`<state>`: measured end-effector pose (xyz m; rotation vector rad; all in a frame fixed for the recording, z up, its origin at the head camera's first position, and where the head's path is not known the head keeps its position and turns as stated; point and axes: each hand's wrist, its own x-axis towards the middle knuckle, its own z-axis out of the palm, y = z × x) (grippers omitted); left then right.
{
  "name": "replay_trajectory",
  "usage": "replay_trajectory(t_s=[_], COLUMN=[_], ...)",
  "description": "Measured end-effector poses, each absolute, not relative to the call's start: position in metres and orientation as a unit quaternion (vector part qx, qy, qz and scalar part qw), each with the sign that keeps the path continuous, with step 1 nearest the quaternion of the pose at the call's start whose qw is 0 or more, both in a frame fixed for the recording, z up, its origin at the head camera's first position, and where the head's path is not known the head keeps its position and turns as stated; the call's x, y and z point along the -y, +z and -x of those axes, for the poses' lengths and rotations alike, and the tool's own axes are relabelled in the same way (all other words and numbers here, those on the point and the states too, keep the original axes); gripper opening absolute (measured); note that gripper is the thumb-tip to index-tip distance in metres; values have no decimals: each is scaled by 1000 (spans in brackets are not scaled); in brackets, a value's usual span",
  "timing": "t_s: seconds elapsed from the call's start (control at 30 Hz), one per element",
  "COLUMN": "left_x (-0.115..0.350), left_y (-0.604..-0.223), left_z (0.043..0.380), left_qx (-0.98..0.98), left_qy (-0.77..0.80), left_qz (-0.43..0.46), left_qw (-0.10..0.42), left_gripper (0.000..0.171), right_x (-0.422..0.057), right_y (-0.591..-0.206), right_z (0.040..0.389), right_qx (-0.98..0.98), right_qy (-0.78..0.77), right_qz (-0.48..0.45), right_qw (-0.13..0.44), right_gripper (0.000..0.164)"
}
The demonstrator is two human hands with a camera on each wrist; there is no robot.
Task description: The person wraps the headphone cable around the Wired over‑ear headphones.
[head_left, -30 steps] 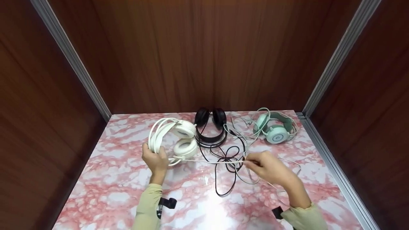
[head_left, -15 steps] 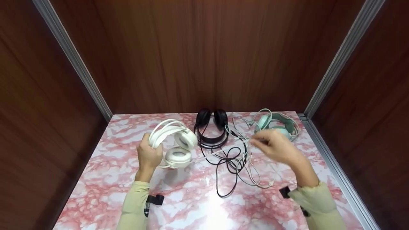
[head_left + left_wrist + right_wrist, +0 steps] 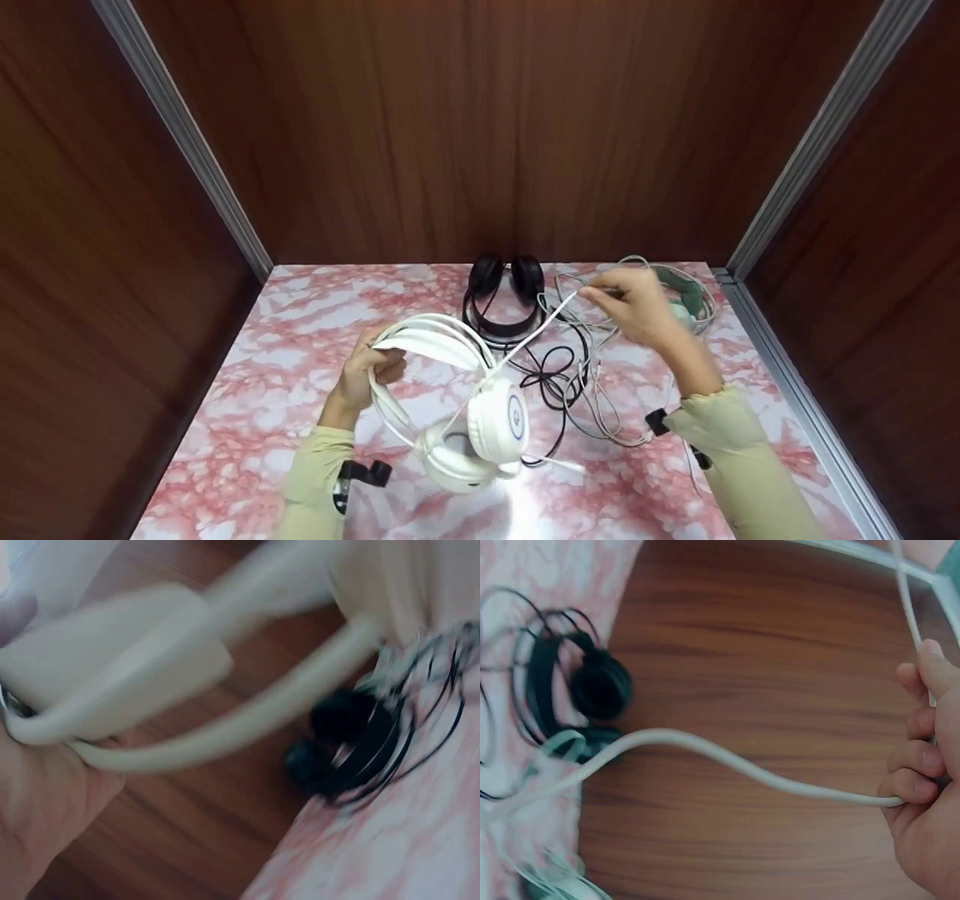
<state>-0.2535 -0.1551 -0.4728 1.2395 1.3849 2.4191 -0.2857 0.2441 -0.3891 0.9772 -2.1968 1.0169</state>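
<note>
White headphones (image 3: 499, 420) hang tilted above the front middle of the table, their ear cups low and to the right. My left hand (image 3: 361, 379) grips them by the headband (image 3: 127, 667), fingers curled round it. Up and to the right, my right hand (image 3: 634, 304) holds the white cable (image 3: 536, 330), which runs taut from the headphones to the fingertips. In the right wrist view the fingers curl round that cable (image 3: 772, 780), and it passes through the fist. A short white piece (image 3: 559, 463) sticks out by the lower ear cup.
Black headphones (image 3: 504, 328) lie at the back middle, their black cable (image 3: 551, 375) looped in front. Green headphones (image 3: 684, 289) at the back right are partly hidden behind my right hand. Pale cables (image 3: 611, 427) tangle with the black one. Brown wooden walls (image 3: 480, 135) enclose the table.
The white headphones have turned and swung toward the front and right, ear cups now lower. My right hand has moved up and back with the cable, which has come off the table.
</note>
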Motion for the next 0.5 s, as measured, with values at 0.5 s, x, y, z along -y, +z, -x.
replay_trajectory(t_s=[0.5], left_x=[89], left_y=[-474], left_z=[255], left_qx=[-97], left_qy=[993], left_qz=[-9], left_qw=[-72], left_gripper=[24], right_x=[-165], right_y=[-512], right_z=[255], right_qx=[844], right_qy=[453], right_qz=[-285], right_qw=[38], right_gripper=[16])
